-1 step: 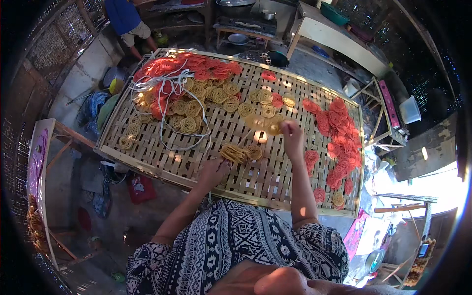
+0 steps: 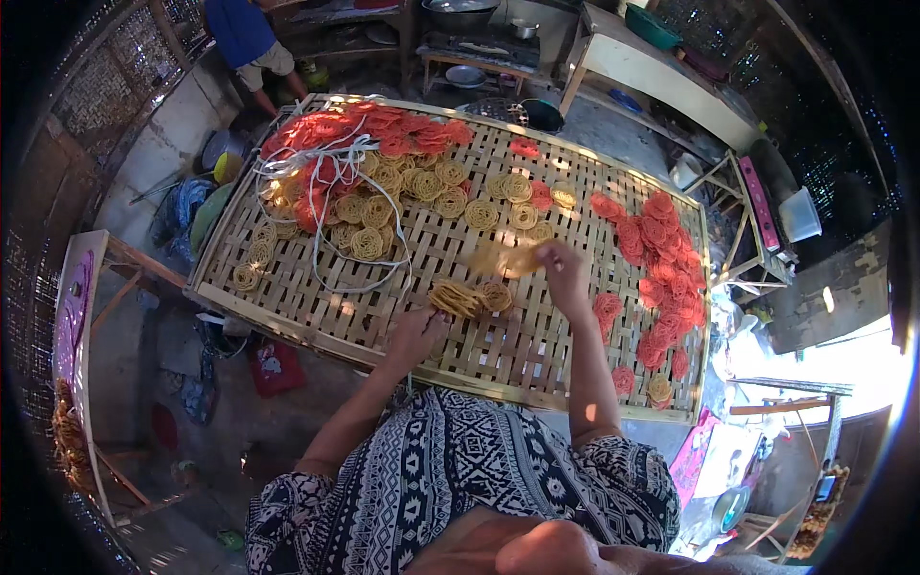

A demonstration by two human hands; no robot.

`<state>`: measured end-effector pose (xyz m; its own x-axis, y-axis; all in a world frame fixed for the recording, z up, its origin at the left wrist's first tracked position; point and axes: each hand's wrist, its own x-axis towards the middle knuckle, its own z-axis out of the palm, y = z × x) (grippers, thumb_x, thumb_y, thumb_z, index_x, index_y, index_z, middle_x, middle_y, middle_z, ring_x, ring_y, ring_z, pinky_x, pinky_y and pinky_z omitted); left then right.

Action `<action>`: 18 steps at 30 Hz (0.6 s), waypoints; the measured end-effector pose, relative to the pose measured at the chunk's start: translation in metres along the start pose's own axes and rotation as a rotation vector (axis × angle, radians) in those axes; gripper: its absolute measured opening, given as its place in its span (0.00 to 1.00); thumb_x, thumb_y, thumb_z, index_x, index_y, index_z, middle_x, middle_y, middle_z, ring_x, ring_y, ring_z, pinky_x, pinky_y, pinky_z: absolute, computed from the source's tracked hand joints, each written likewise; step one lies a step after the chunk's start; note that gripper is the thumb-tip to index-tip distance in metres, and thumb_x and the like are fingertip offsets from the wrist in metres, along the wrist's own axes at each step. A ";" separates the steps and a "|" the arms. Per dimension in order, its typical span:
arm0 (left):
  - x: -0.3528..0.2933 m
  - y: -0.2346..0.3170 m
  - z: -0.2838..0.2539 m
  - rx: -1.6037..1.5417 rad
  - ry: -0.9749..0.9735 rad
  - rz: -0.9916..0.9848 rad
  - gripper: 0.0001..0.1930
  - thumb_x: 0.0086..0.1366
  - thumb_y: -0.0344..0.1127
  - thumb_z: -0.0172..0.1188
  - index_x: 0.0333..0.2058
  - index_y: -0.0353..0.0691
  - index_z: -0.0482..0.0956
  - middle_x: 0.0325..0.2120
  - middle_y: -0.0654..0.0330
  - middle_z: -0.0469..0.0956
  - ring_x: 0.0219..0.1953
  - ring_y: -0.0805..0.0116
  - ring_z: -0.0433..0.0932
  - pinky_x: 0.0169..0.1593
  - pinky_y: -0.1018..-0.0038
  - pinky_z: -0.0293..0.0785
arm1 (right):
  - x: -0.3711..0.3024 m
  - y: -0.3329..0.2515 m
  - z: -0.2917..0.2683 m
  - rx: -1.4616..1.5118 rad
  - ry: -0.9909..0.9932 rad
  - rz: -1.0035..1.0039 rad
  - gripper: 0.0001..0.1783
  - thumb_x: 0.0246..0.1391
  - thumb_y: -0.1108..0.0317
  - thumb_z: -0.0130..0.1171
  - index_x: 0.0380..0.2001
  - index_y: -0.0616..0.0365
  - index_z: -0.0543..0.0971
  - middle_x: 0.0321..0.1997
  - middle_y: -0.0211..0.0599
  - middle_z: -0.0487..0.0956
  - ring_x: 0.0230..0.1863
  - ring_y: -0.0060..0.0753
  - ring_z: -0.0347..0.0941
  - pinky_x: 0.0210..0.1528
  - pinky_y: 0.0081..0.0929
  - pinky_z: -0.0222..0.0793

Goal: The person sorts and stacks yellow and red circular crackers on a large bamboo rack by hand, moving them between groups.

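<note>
Round lacy crackers, coiled from thin strands, lie on a woven bamboo tray in front of me. My left hand is closed at the near side of the tray on a stack of yellow crackers, held on edge. Beside that stack lies one loose yellow cracker. Over the tray's middle, my right hand pinches more yellow crackers, smeared by motion; how many I cannot tell. Past it, single yellow crackers rest on the slats.
Red crackers are heaped at the right, with another red heap at the far left. White string loops over the left pile. A person in a blue shirt stands beyond the far left corner. A table stands at the far right.
My right hand has shifted slightly left, and the yellow crackers in it have dropped a little nearer to me, uncovering a cracker behind them. My left hand has stayed in place.
</note>
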<state>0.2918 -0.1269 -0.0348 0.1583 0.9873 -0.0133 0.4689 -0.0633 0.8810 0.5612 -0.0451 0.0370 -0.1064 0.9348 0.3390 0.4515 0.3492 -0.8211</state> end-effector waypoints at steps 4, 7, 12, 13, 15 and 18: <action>0.000 -0.003 -0.002 0.058 0.001 0.037 0.11 0.66 0.34 0.50 0.33 0.30 0.75 0.18 0.50 0.74 0.19 0.57 0.73 0.26 0.66 0.67 | -0.016 -0.021 0.004 0.092 -0.333 -0.033 0.07 0.62 0.70 0.51 0.33 0.64 0.74 0.30 0.34 0.73 0.34 0.26 0.68 0.37 0.26 0.66; -0.001 0.005 0.002 0.018 -0.026 0.029 0.11 0.66 0.34 0.50 0.32 0.30 0.74 0.16 0.52 0.73 0.18 0.60 0.72 0.25 0.67 0.66 | -0.021 0.015 -0.004 0.242 -0.251 0.124 0.04 0.59 0.74 0.53 0.31 0.63 0.73 0.29 0.35 0.72 0.31 0.29 0.66 0.38 0.26 0.64; -0.002 0.000 -0.001 0.024 -0.019 0.052 0.10 0.66 0.33 0.50 0.30 0.31 0.74 0.16 0.54 0.72 0.18 0.64 0.72 0.25 0.68 0.66 | -0.038 -0.022 0.017 -0.289 -0.105 -0.423 0.05 0.49 0.80 0.55 0.31 0.62 0.74 0.34 0.41 0.76 0.38 0.45 0.73 0.39 0.33 0.69; -0.001 -0.012 0.002 -0.011 0.008 0.025 0.10 0.66 0.33 0.50 0.30 0.31 0.74 0.16 0.55 0.72 0.18 0.65 0.72 0.25 0.69 0.66 | -0.046 -0.031 0.029 -0.301 -0.113 -0.469 0.07 0.47 0.81 0.56 0.32 0.63 0.74 0.35 0.41 0.76 0.37 0.46 0.73 0.38 0.33 0.69; 0.001 -0.007 0.002 -0.048 0.023 0.008 0.10 0.66 0.32 0.50 0.31 0.31 0.74 0.16 0.56 0.72 0.18 0.67 0.72 0.25 0.69 0.66 | -0.060 -0.036 0.041 -0.314 -0.130 -0.431 0.06 0.52 0.81 0.54 0.34 0.62 0.75 0.36 0.41 0.76 0.35 0.42 0.73 0.37 0.31 0.70; 0.000 -0.003 0.002 -0.126 0.048 0.047 0.10 0.66 0.32 0.49 0.31 0.31 0.74 0.15 0.56 0.72 0.18 0.68 0.72 0.24 0.70 0.66 | -0.060 -0.016 0.044 0.057 -0.137 -0.054 0.06 0.60 0.71 0.51 0.38 0.62 0.74 0.37 0.44 0.76 0.36 0.43 0.73 0.39 0.29 0.69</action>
<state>0.2917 -0.1272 -0.0381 0.1341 0.9898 0.0490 0.3487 -0.0934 0.9326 0.5208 -0.1036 0.0098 -0.2504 0.9135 0.3205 0.3916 0.3984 -0.8294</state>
